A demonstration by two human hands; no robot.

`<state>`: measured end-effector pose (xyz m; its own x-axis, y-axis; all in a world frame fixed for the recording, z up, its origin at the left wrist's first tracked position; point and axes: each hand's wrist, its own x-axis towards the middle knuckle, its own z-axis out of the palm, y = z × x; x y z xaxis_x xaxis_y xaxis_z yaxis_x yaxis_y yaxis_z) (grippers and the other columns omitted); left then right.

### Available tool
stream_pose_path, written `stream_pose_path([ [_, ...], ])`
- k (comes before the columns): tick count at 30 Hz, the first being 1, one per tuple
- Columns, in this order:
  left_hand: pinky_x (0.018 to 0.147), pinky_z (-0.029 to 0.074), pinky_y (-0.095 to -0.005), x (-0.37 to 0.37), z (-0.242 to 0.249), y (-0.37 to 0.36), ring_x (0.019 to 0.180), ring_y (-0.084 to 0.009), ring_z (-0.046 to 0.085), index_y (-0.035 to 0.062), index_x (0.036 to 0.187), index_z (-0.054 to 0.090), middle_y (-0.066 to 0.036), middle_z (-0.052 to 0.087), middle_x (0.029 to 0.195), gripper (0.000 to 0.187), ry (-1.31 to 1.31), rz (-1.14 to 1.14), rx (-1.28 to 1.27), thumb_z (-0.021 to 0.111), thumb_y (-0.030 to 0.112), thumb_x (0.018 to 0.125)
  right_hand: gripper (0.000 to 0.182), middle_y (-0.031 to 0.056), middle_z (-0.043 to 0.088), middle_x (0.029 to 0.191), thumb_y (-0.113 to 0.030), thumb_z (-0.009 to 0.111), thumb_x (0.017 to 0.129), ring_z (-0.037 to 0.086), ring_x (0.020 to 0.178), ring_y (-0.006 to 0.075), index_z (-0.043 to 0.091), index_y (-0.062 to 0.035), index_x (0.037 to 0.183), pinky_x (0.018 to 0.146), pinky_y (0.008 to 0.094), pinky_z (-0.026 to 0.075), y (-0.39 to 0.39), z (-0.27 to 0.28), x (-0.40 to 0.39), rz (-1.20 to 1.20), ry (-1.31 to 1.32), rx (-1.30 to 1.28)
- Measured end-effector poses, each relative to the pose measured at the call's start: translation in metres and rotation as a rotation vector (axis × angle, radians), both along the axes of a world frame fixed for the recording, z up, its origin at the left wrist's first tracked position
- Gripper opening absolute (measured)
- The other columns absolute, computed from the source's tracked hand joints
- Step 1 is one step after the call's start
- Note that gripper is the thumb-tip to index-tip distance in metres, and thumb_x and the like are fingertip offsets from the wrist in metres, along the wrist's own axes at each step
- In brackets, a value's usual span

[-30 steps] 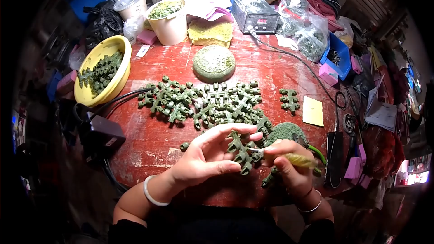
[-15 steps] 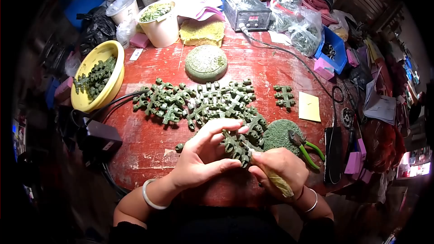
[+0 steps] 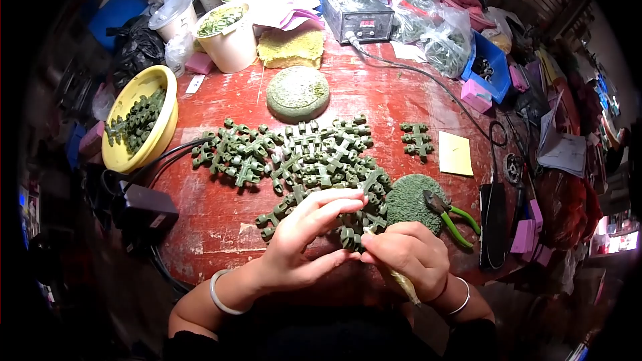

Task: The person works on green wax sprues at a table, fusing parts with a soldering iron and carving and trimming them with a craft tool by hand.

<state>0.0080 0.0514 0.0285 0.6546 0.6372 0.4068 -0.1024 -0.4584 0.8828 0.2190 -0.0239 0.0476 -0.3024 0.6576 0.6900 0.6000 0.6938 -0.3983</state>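
My left hand point(image 3: 294, 244) is closed around a dark green wax-like piece with several knobs point(image 3: 350, 238), pinched between thumb and fingers. Against that piece, my right hand point(image 3: 413, 253) grips a slim tool whose handle is wrapped in crinkled yellowish material point(image 3: 405, 287); its tip is hidden by the fingers and the piece. Just beyond both hands spreads a pile of similar green knobbed pieces point(image 3: 328, 150). A round green textured pad point(image 3: 404, 206) lies beside my right hand, with green-handled cutters point(image 3: 460, 226) resting partly over its edge.
A few joined green pieces point(image 3: 416, 140) lie near a yellow paper square point(image 3: 455, 154). Farther back are a round green block point(image 3: 297, 93), a yellow sponge point(image 3: 290, 48) and a corded control box point(image 3: 360, 17). A yellow bowl point(image 3: 172, 117) stands left, above a black box point(image 3: 150, 206).
The held green piece has turned and sits lower between my hands. My right hand has shifted slightly left, the tool handle now pointing lower. The whole view has moved slightly.
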Motion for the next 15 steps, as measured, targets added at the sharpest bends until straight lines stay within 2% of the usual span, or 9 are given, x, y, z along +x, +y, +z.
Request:
stream_pose_path([
  [6,0.104,0.048,-0.0403,0.000,0.010,0.001,0.127,-0.0349,0.057,-0.0025,0.136,0.054,-0.022,0.054,0.139,0.059,0.107,-0.045,0.131,0.072,-0.006,0.079,0.027,0.0023,0.062,0.087,-0.004,0.073,0.076,0.062,0.078,0.0175,0.070,-0.0017,0.103,0.064,0.0291,0.052,0.004,0.008,0.003,0.120,-0.160,0.017],
  [8,0.105,0.049,-0.0429,0.001,0.006,0.001,0.127,-0.0367,0.057,-0.0038,0.135,0.055,-0.022,0.057,0.136,0.062,0.098,-0.067,0.145,0.071,-0.008,0.075,0.025,0.0016,0.060,0.087,-0.006,0.071,0.077,0.062,0.077,0.0170,0.070,-0.0024,0.101,0.062,0.0288,0.051,0.005,0.008,0.003,0.129,-0.176,0.038],
  [10,0.108,0.047,-0.0436,-0.002,0.007,0.002,0.131,-0.0350,0.054,-0.0032,0.137,0.053,-0.023,0.052,0.142,0.062,0.127,-0.099,0.126,0.069,-0.009,0.078,0.024,0.0016,0.061,0.085,-0.004,0.074,0.078,0.062,0.074,0.0171,0.071,-0.0032,0.102,0.061,0.0290,0.051,0.004,0.013,0.005,0.143,-0.189,-0.006],
  [11,0.110,0.045,-0.0443,-0.002,0.006,0.001,0.135,-0.0342,0.051,-0.0033,0.139,0.050,-0.023,0.048,0.146,0.063,0.047,-0.145,-0.089,0.069,-0.009,0.080,0.024,0.0016,0.061,0.085,-0.004,0.074,0.078,0.062,0.074,0.0171,0.071,-0.0032,0.102,0.061,0.0290,0.051,0.003,0.012,0.006,0.145,-0.189,-0.005],
  [12,0.113,0.043,-0.0450,-0.002,0.005,0.000,0.138,-0.0333,0.048,-0.0033,0.141,0.048,-0.023,0.044,0.150,0.063,-0.035,-0.192,-0.304,0.068,-0.010,0.082,0.025,0.0017,0.061,0.084,-0.003,0.075,0.079,0.061,0.073,0.0174,0.072,-0.0034,0.104,0.061,0.0293,0.051,0.001,0.011,0.006,0.117,-0.046,-0.025],
  [13,0.118,0.037,-0.0472,0.001,0.005,-0.003,0.144,-0.0337,0.040,-0.0043,0.144,0.044,-0.023,0.037,0.155,0.064,-0.217,-0.252,-0.552,0.068,-0.011,0.085,0.025,0.0019,0.062,0.082,-0.002,0.077,0.081,0.061,0.071,0.0177,0.072,-0.0035,0.105,0.061,0.0297,0.051,0.000,0.011,0.007,0.087,0.096,-0.043],
  [14,0.119,0.034,-0.0483,0.002,0.003,-0.001,0.146,-0.0366,0.036,-0.0052,0.145,0.042,-0.023,0.037,0.154,0.066,-0.324,-0.265,-0.642,0.069,-0.012,0.085,0.025,0.0019,0.062,0.082,-0.002,0.077,0.081,0.061,0.071,0.0177,0.072,-0.0035,0.105,0.061,0.0297,0.051,0.000,0.012,0.008,0.088,0.093,-0.041],
  [15,0.120,0.033,-0.0491,0.000,0.002,0.004,0.147,-0.0375,0.035,-0.0050,0.145,0.040,-0.023,0.037,0.155,0.067,-0.325,-0.255,-0.647,0.069,-0.011,0.085,0.027,0.0027,0.063,0.083,-0.002,0.078,0.082,0.061,0.071,0.0183,0.072,-0.0037,0.108,0.061,0.0300,0.050,0.001,0.014,0.009,0.040,0.169,-0.063],
])
